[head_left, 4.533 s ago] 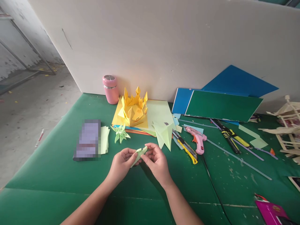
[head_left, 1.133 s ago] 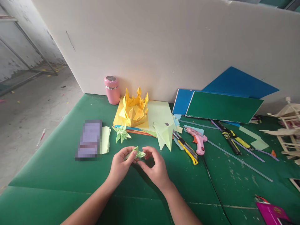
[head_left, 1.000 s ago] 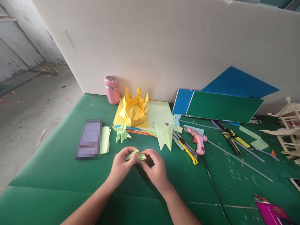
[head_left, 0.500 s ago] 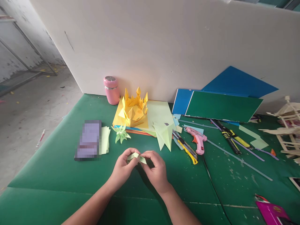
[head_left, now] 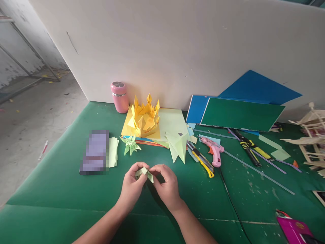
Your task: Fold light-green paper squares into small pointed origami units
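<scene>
My left hand (head_left: 132, 187) and my right hand (head_left: 166, 187) meet over the green table (head_left: 50, 189), both pinching a small folded piece of light green paper (head_left: 144, 172) between thumbs and fingertips. The piece is held just above the table, partly hidden by my fingers. Behind it lie a finished light green paper star (head_left: 130, 145) and a few pointed light green folded pieces (head_left: 177, 145). A yellow paper crown shape (head_left: 144, 117) stands on a stack of coloured sheets farther back.
A pink jar (head_left: 119, 97) stands by the white wall. A small stack of light green squares (head_left: 113, 151) lies left. To the right lie a yellow utility knife (head_left: 201, 160), a pink glue gun (head_left: 214, 151) with its black cord, long rods, blue and green boards (head_left: 238, 113) and a wooden model (head_left: 313, 139).
Both hands have drawn slightly nearer to me and lower on the table. The green piece has been turned and folded smaller between my fingertips.
</scene>
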### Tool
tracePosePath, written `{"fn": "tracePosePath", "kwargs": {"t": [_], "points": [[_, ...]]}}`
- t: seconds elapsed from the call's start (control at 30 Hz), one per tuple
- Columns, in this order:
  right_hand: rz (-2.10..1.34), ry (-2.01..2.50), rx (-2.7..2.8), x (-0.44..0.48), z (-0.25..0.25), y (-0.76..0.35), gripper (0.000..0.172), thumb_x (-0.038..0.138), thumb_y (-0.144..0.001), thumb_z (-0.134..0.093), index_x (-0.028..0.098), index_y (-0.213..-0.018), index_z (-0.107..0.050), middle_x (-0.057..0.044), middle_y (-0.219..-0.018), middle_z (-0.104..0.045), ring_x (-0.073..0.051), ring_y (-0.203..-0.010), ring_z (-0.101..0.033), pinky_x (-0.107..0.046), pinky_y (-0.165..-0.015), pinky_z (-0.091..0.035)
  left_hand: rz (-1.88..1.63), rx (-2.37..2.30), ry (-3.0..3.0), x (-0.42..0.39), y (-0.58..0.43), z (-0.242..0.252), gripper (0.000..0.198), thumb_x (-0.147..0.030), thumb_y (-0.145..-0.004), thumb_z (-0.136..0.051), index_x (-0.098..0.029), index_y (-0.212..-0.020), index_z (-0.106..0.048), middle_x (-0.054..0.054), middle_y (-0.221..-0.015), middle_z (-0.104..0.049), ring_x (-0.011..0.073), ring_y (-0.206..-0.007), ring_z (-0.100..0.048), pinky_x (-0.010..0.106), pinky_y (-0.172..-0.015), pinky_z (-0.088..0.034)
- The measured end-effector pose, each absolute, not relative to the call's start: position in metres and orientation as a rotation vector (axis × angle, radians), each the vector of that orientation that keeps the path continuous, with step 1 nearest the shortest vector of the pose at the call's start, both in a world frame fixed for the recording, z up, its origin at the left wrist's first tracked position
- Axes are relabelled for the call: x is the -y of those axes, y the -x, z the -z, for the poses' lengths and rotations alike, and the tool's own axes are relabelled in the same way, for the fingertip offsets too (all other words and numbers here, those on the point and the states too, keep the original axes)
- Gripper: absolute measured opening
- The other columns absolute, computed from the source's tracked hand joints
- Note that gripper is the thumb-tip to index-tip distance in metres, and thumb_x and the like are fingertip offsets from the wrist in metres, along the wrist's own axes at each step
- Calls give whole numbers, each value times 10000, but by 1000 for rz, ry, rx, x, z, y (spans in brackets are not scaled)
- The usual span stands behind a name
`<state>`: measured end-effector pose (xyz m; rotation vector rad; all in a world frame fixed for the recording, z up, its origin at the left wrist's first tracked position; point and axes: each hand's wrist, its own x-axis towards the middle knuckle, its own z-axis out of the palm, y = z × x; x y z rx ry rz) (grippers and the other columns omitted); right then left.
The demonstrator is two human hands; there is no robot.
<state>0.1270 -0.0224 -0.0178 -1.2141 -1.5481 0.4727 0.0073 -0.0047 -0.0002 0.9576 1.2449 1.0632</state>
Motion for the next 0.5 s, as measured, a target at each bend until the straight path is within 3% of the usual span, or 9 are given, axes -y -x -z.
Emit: {"fn": "tracePosePath", "kwargs": {"t": [0.27, 0.5], "points": [[-438, 1230, 1535, 22, 16, -128, 110, 130, -833, -545, 229, -806, -583, -8, -714, -661, -162, -649, -614, -275, -591, -507, -1070, -1238, -1094, 7, -8, 0, 128, -329, -728, -630, -202, -721, -638, -7, -707, -596, 149, -673, -552, 227, -636, -455], [-459, 1205, 1552, 23, 16, -126, 139, 120, -829, -525, 232, -801, -602, -7, -705, -669, -160, -630, -607, -279, -585, -504, -1088, -1290, -1047, 10, -11, 1, 127, -326, -708, -623, -200, -718, -611, -6, -691, -585, 139, -630, -528, 226, -596, -450]]}}
